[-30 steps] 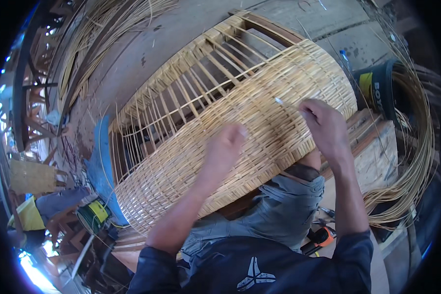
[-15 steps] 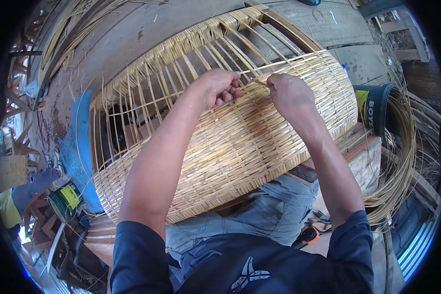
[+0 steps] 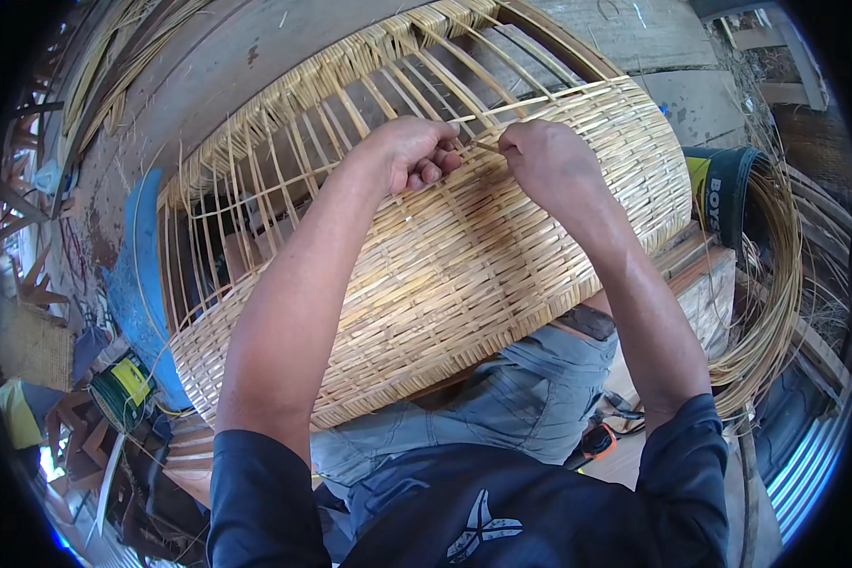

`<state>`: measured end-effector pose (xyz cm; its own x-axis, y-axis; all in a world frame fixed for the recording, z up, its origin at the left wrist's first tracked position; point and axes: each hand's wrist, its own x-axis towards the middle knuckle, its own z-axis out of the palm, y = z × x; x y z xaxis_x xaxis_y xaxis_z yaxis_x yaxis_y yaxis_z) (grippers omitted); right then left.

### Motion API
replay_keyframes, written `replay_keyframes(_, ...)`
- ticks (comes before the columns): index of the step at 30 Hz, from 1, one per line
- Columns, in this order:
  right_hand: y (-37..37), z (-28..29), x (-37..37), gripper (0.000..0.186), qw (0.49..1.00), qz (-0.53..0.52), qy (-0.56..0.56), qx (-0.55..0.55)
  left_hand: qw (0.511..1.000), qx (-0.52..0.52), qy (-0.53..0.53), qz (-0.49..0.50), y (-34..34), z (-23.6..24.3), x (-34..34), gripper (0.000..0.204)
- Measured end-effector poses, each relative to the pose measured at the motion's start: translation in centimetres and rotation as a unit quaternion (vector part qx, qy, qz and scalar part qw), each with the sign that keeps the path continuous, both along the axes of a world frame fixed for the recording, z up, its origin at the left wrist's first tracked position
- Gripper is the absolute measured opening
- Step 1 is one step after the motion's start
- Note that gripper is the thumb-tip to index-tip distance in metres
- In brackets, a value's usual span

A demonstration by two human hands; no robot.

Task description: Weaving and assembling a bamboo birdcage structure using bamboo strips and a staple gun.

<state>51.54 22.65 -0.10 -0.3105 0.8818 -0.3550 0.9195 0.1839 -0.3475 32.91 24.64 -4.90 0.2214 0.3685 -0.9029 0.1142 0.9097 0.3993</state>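
A curved panel of woven rattan lies tilted over my lap on a wooden frame. Its near part is closely woven; toward the far side bare upright strands stretch to a wrapped rail. At the upper edge of the weave, my right hand pinches a thin rattan strip, fingers curled. Just left of it, my left hand is closed at the same edge, thumb and forefinger pressed together on a strip, other fingers curled. The exact grip points are partly hidden by the fingers.
At the right, a dark bucket stands beside a large coil of rattan. A blue curved object and a green-yellow bucket are at the left. An orange-black tape measure lies by my right thigh. Loose strips lie far left.
Both hands have shifted slightly left and up in the picture, along with the panel. They keep their closed grips at the weave's edge.
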Motion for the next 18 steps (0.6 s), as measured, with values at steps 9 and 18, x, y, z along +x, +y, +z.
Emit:
replay_keyframes(9, -0.68, 0.42, -0.78, 0.017, 0.997, 0.04, 0.01, 0.061, 1.0, -0.011, 0.023, -0.014, 0.15, 0.12, 0.29, 0.02)
replay_keyframes(18, -0.57, 0.12, -0.67, 0.018, 0.999, 0.002, 0.044, 0.028, 0.999, 0.002, 0.017, -0.031, 0.08, 0.14, 0.12, 0.019)
